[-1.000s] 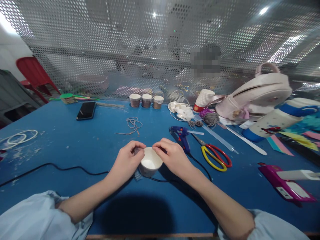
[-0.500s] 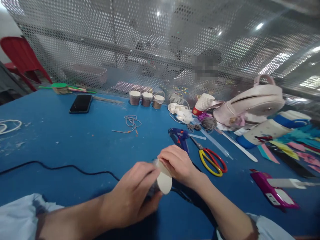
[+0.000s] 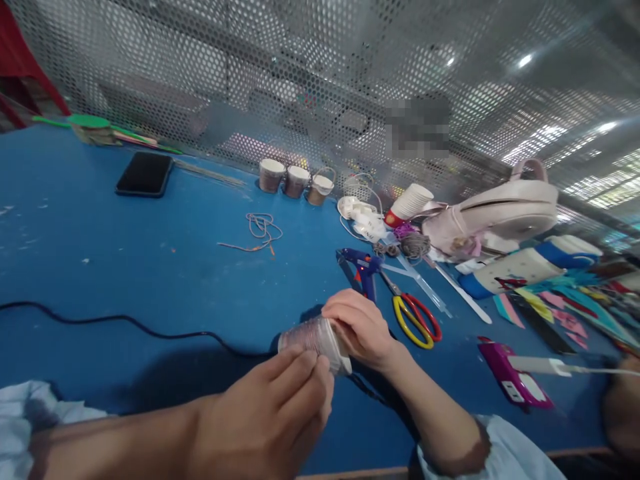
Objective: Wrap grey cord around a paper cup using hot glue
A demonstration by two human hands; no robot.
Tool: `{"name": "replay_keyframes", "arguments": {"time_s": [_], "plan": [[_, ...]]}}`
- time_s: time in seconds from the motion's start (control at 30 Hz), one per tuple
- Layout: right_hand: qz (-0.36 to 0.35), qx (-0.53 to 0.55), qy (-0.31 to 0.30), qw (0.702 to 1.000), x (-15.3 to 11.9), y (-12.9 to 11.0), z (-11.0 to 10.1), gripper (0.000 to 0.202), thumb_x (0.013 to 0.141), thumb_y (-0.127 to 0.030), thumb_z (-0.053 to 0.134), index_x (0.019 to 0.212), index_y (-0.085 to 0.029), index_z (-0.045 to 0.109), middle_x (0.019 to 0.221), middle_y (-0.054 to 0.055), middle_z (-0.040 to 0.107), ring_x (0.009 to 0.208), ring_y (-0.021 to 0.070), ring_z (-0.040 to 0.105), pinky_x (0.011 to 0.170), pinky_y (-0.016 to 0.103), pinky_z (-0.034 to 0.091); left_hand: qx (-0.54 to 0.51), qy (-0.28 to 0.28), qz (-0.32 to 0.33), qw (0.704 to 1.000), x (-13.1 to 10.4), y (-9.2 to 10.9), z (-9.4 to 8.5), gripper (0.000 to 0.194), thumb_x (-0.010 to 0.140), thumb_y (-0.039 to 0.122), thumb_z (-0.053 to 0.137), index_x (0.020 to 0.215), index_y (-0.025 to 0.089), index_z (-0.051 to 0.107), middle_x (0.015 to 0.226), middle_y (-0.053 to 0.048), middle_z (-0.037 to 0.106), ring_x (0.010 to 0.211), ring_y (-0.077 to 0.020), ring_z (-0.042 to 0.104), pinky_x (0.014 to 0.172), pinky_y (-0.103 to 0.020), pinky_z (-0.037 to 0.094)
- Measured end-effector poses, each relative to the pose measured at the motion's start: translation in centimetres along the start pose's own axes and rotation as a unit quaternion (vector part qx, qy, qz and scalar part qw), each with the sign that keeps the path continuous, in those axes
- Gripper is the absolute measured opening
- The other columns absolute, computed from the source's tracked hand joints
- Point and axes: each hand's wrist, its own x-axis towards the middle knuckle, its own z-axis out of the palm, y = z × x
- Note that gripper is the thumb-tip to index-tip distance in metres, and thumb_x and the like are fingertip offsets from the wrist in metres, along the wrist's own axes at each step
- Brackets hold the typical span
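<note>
I see left hand (image 3: 273,407) clamped on tilted cup (image 3: 309,335), fingers together along side; right hand (image 3: 363,331) curled, gripping mouth end, fingertips partly hidden

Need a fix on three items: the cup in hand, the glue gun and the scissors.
Held cup (image 3: 309,333): head view, on its side wall.
Glue gun (image 3: 364,263): head view, on its blue body.
Scissors (image 3: 399,295): head view, where handles meet blades.

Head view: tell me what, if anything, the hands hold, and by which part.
A cup, tipped over: the left hand has it by the side, near the wider end; the right hand seems to hold that end, contact partly hidden.
</note>
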Motion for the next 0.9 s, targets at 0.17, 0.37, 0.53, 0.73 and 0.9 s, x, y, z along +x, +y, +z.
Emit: {"name": "replay_keyframes", "arguments": {"time_s": [0.17, 0.37, 0.53, 0.73, 0.9], "plan": [[-0.004, -0.021, 0.004, 1.000, 0.0, -0.2, 0.1, 0.022, 0.085, -0.006, 0.050, 0.103, -0.017, 0.054, 0.082, 0.010, 0.063, 0.077, 0.0186, 0.058, 0.065, 0.033, 0.051, -0.022, 0.003, 0.006, 1.000, 0.3, -0.1, -0.3, 0.020, 0.086, 0.014, 0.047, 0.093, 0.009, 0.065, 0.096, -0.008, 0.069, 0.090, -0.0221, 0.061, 0.088, -0.038, 0.046], [-0.003, -0.037, 0.009, 0.999, 0.2, -0.4, 0.0, 0.022, 0.086, -0.006, 0.050, 0.105, -0.016, 0.054, 0.082, 0.010, 0.063, 0.076, 0.0184, 0.059, 0.064, 0.032, 0.052, -0.020, -0.021, 0.015, 0.999, 0.2, 0.0, -0.3, 0.027, 0.090, 0.013, 0.039, 0.097, 0.010, 0.065, 0.087, -0.005, 0.067, 0.087, -0.0205, 0.059, 0.086, -0.038, 0.045], [0.029, -0.055, 0.001, 0.998, 0.5, -1.0, 0.0, 0.022, 0.085, -0.006, 0.052, 0.104, -0.017, 0.054, 0.085, 0.009, 0.063, 0.077, 0.0173, 0.058, 0.066, 0.030, 0.051, 0.001, 0.027, -0.033, 0.999, 0.5, -0.3, -0.5, 0.013, 0.084, 0.018, 0.053, 0.094, 0.013, 0.060, 0.079, -0.005, 0.063, 0.079, -0.0194, 0.058, 0.078, -0.036, 0.049], [0.195, 0.006, 0.023, 0.981, 1.3, -2.4, 0.1, 0.011, 0.089, -0.014, 0.052, 0.099, -0.018, 0.057, 0.086, 0.006, 0.061, 0.077, 0.0148, 0.059, 0.068, 0.027, 0.050, -0.104, 0.053, -0.261, 0.958, 0.8, -2.2, -0.4, 0.036, 0.080, 0.023, 0.058, 0.113, 0.016, 0.045, 0.105, -0.012, 0.058, 0.100, -0.0225, 0.056, 0.082, -0.036, 0.052], [0.296, 0.064, 0.027, 0.953, 1.5, -2.5, 0.1, 0.015, 0.089, -0.021, 0.054, 0.102, -0.019, 0.060, 0.090, 0.005, 0.063, 0.074, 0.0137, 0.059, 0.068, 0.027, 0.050, -0.245, 0.018, -0.442, 0.863, 1.2, -3.8, -0.3, 0.043, 0.077, 0.015, 0.051, 0.119, 0.019, 0.046, 0.113, -0.011, 0.059, 0.098, -0.0198, 0.060, 0.082, -0.036, 0.053]]}}
